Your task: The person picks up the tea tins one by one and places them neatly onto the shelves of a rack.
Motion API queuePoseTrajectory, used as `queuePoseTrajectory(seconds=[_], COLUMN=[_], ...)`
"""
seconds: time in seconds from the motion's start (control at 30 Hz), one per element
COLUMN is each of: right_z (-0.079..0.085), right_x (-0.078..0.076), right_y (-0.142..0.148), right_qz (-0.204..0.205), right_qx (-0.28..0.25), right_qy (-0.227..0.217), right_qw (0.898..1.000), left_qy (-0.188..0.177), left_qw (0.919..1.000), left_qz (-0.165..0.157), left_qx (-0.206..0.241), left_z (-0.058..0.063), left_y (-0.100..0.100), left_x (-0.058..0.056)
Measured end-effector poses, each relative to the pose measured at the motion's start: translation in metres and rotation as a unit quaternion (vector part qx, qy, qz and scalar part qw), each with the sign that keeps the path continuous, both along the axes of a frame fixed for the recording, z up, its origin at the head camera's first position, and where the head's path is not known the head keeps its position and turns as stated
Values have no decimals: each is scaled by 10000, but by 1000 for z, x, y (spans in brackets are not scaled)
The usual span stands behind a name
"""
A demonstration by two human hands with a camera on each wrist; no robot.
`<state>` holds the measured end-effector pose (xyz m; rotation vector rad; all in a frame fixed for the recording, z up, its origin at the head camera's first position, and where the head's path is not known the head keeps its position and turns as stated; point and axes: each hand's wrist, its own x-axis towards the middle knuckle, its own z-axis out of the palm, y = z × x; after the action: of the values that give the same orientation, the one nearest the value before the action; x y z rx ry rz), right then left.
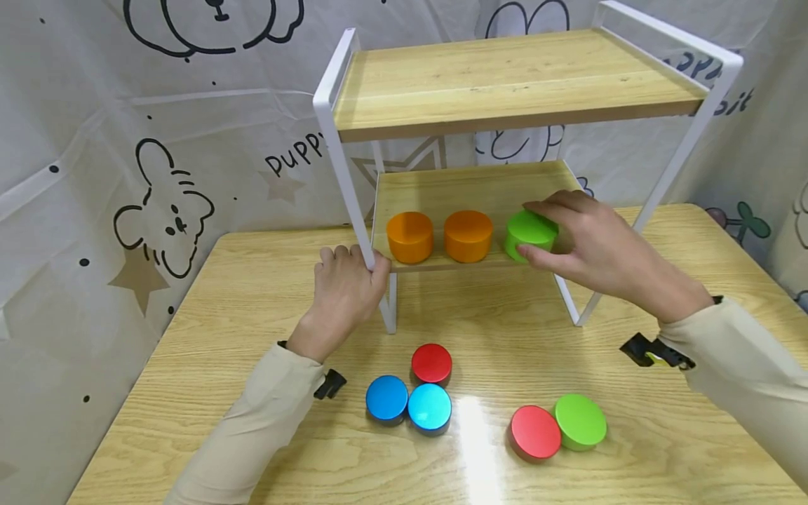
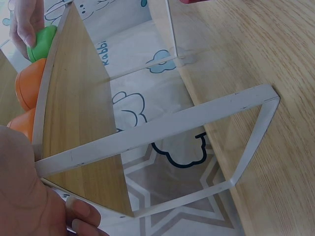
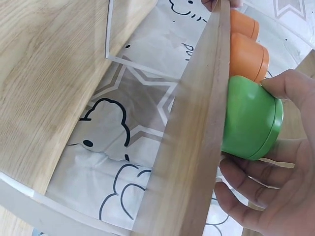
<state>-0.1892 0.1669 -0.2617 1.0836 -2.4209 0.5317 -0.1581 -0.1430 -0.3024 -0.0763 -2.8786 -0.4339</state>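
My left hand (image 1: 341,291) grips the white front-left leg (image 1: 346,182) of a two-tier shelf rack, at the height of its lower wooden shelf (image 1: 467,184). On that shelf, at the right end, sits a green round tin (image 1: 527,231). My right hand (image 1: 596,245) holds this tin between thumb and fingers; the right wrist view shows the tin (image 3: 252,118) resting on the board with fingers round its side. To its left stand two orange round tins (image 1: 468,236), (image 1: 410,237), apart from one another in a row.
On the table before the rack, a red tin (image 1: 432,362) touches two blue tins (image 1: 387,398), (image 1: 430,407). Farther right, another red tin (image 1: 535,431) stands against a second green tin (image 1: 579,419). The rack's upper shelf (image 1: 505,77) overhangs the lower one. A printed cloth (image 1: 252,161) hangs behind.
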Motion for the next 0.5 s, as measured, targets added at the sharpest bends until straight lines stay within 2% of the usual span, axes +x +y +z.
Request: queuePoseTrajectory(seconds=[0.13, 0.5], right_z=[0, -2], right_x=[-2, -3], right_y=[0, 1], right_qz=[-135, -205], right_qx=[32, -37], right_qy=[-153, -224], right_qw=[9998, 9995], left_qy=[-31, -4], left_qw=[10000, 10000], left_qz=[-11, -50], left_qx=[17, 55], left_z=[0, -1], left_y=[0, 0], left_x=[0, 0])
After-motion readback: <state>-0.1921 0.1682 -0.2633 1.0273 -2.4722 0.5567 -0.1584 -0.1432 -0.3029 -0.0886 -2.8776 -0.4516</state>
